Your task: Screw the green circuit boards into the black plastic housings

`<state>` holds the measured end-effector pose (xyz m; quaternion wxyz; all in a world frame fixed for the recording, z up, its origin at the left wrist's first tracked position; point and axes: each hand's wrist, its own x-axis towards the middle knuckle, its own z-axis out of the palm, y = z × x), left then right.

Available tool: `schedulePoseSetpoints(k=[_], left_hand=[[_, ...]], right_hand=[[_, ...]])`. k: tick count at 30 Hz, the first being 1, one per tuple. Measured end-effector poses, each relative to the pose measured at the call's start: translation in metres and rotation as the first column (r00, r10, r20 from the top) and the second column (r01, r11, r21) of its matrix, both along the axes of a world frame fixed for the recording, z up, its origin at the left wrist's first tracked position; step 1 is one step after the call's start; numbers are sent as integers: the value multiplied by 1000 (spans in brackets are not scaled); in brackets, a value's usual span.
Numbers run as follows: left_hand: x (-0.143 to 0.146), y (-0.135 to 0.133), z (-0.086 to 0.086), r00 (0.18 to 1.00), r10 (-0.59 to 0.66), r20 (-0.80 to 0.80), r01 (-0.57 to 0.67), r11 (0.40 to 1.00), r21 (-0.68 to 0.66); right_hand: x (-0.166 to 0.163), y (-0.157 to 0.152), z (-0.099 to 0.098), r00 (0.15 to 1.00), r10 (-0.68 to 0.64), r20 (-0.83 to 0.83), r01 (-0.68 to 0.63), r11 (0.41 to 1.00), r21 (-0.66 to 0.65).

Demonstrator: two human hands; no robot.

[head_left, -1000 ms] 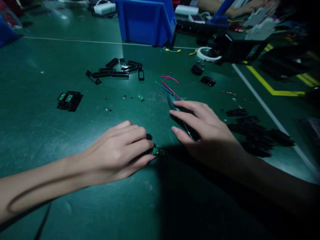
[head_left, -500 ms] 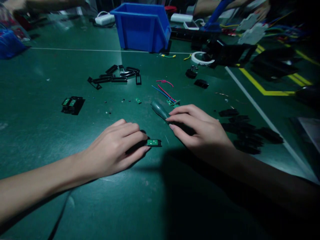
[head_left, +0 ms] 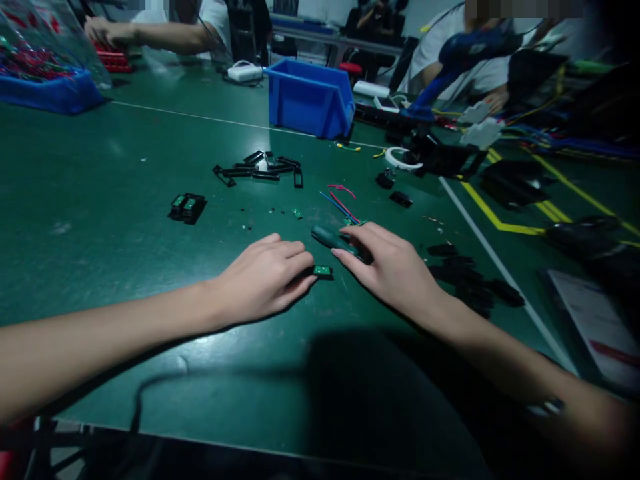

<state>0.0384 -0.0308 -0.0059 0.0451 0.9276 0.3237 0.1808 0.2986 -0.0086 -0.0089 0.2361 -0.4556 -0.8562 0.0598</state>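
Observation:
My left hand (head_left: 267,277) rests on the green table, thumb and fingers closed on a small black housing with a green circuit board (head_left: 323,271) on top. Just right of it, my right hand (head_left: 395,270) curls its fingers around a dark green screwdriver handle (head_left: 327,239); the shaft is hidden under the hand. The handle lies low over the table, its rounded end pointing left. Red and blue wires (head_left: 340,205) lie beyond the right fingertips. Two more black housings with green boards (head_left: 187,205) sit together farther left.
Black rectangular frames (head_left: 265,176) lie in a loose heap beyond my hands. A blue bin (head_left: 310,103) stands at the back. Dark parts (head_left: 465,280) are piled right of my right hand, near a sheet (head_left: 595,327). Other people's arms (head_left: 170,39) show across the table.
The view has tilted up and shifted, showing more of the far side and the table's front edge. The screwdriver handle has turned flatter, with my right fingers farther along it. My left hand keeps its hold.

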Motion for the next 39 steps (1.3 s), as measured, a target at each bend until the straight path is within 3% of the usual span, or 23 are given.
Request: schedulePoseSetpoints(k=[4, 7, 8, 10, 12, 15, 21, 27, 32, 39], left_hand=[[2, 7, 7, 998, -12, -59, 11, 1000, -7], [6, 17, 14, 997, -37, -62, 36, 999, -29], [8, 21, 15, 997, -50, -61, 47, 998, -39], [12, 29, 16, 996, -67, -53, 64, 997, -51], [15, 36, 14, 997, -71, -36, 69, 996, -52], [16, 41, 7, 997, -72, -4, 72, 996, -53], [11, 41, -1, 992, -112, 54, 116, 991, -69], [9, 43, 1, 991, -114, 62, 119, 989, -83], [9, 45, 1, 992, -106, 66, 111, 991, -79], [9, 45, 0, 993, -92, 75, 98, 992, -82]], right_hand=[[-4, 6, 12, 997, -4, -73, 3, 1000, -12], [-8, 22, 26, 960, -79, -270, 70, 997, -44], [-11, 28, 29, 879, -99, -466, 35, 989, -145], [-16, 37, 31, 631, -126, -765, -132, 955, -266], [-22, 38, 26, 429, -228, -874, -258, 896, -360], [-25, 28, 11, 291, -380, -878, -329, 822, -465], [-15, 14, 0, 344, -438, -830, -355, 758, -547], [-9, 17, 4, 297, -487, -821, -381, 729, -569], [-8, 9, 8, 365, -436, -823, -376, 739, -559], [-8, 8, 2, 339, -462, -819, -212, 811, -545]])
